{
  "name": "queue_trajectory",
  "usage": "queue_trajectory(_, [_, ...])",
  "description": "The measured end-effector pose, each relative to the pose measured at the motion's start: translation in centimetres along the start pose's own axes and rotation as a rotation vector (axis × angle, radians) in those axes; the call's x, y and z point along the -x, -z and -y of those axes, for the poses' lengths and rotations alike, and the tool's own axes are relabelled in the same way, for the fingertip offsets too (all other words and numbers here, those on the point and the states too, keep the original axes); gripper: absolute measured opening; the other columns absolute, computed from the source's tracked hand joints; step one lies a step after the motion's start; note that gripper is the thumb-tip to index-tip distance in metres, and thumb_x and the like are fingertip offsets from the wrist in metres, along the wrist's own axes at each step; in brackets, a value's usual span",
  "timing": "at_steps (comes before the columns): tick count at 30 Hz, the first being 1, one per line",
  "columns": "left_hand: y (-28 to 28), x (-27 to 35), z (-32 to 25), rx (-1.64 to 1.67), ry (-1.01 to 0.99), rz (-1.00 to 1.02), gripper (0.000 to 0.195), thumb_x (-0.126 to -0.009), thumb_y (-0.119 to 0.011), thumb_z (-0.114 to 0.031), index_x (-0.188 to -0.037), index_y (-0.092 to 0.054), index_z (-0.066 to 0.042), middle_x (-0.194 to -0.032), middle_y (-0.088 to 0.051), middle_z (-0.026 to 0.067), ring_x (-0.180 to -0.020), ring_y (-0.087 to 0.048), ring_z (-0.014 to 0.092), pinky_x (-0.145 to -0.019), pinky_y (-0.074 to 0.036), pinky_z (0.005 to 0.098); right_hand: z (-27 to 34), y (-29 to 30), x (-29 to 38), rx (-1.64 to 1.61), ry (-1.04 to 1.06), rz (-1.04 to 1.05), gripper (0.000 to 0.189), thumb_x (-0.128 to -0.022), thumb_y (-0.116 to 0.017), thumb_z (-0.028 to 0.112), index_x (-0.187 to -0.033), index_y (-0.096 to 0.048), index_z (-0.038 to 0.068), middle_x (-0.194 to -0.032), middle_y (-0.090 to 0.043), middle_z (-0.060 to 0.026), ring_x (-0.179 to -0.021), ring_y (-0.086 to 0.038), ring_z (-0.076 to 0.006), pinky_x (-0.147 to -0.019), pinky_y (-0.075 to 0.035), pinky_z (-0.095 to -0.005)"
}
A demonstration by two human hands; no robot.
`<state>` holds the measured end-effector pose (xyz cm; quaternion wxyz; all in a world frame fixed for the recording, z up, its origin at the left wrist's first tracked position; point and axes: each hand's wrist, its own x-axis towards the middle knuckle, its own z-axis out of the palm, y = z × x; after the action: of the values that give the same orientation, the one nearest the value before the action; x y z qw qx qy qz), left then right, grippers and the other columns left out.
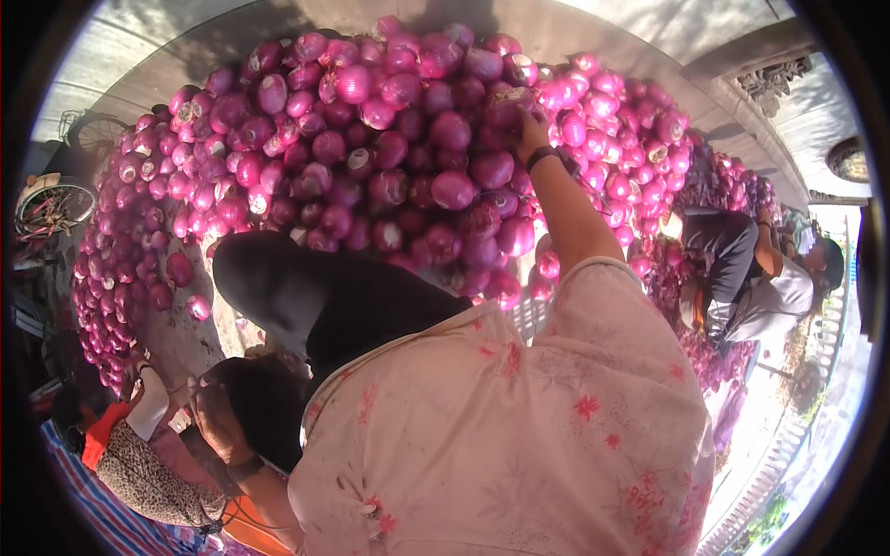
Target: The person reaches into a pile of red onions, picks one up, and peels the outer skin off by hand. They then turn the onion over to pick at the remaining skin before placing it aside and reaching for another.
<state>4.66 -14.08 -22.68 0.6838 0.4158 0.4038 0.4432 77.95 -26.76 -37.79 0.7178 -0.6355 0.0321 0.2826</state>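
Note:
A large pile of red onions [389, 149] with purple-pink skins spreads before me. My right hand [532, 131], a dark band at its wrist, reaches to the top of the pile. Its fingers are around a large red onion [507, 105] with a pale, dry patch of skin; part of the grip is hidden. At lower left my left hand [217, 422] lies beside my dark-trousered knee [257, 403], fingers extended, with nothing visible in it.
A person in a grey top [772, 299] sits by the onions at right. Another in a leopard-print garment [149, 476] is close at lower left. A bicycle wheel [57, 206] stands far left. Pale paving [626, 31] runs behind the pile.

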Motion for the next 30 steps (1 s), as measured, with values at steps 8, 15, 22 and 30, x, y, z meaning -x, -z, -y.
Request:
queue_trajectory(8, [-0.1, -1.0, 0.7, 0.017, 0.019, -0.015, 0.060, -0.095, -0.052, -0.024, -0.144, -0.025, -0.002, -0.122, -0.051, 0.0088, -0.112, -0.049, 0.020, -0.101, -0.035, 0.0397, -1.8, 3.9, -4.3, 0.327, 0.145, -0.140, 0.064, -0.087, -0.057, 0.028, -0.141, -0.025, 0.014, -0.128, -0.044, -0.0158, -0.098, -0.055, -0.0328, -0.061, -0.057, -0.0458])
queue_trajectory(15, [-0.9, -0.2, 0.0, 0.067, -0.028, 0.072, 0.060, -0.095, -0.051, -0.022, -0.144, -0.024, -0.001, -0.120, -0.051, 0.0087, -0.111, -0.050, 0.020, -0.102, -0.035, 0.0391, -0.7, 1.3, -0.5, 0.109, 0.013, -0.295, 0.059, -0.087, -0.054, 0.018, -0.138, -0.029, 0.006, -0.108, -0.053, -0.0170, -0.087, -0.059, -0.0281, -0.064, -0.057, -0.0435])
queue_trajectory(22, [-1.8, -0.5, 0.3, 0.157, -0.041, 0.097, 0.054, -0.096, -0.050, -0.021, -0.142, -0.029, -0.001, -0.117, -0.050, 0.0080, -0.107, -0.050, 0.019, -0.101, -0.036, 0.0368, -3.1, 1.7, 4.1, 0.049, -0.008, -0.208, 0.057, -0.084, -0.056, 0.013, -0.135, -0.031, 0.010, -0.095, -0.053, -0.0114, -0.075, -0.057, -0.0235, -0.054, -0.050, -0.0377])
queue_trajectory(30, [-3.5, -1.8, 1.7, 0.204, -0.046, 0.050, 0.053, -0.096, -0.048, -0.024, -0.142, -0.031, -0.002, -0.122, -0.049, 0.0094, -0.111, -0.046, 0.020, -0.100, -0.034, 0.0351, -13.0, 4.0, 18.0, -0.077, -0.422, 0.013, 0.023, -0.087, -0.052, 0.014, -0.109, -0.058, 0.008, -0.085, -0.063, -0.0085, -0.075, -0.065, -0.0221, -0.060, -0.053, -0.0355])
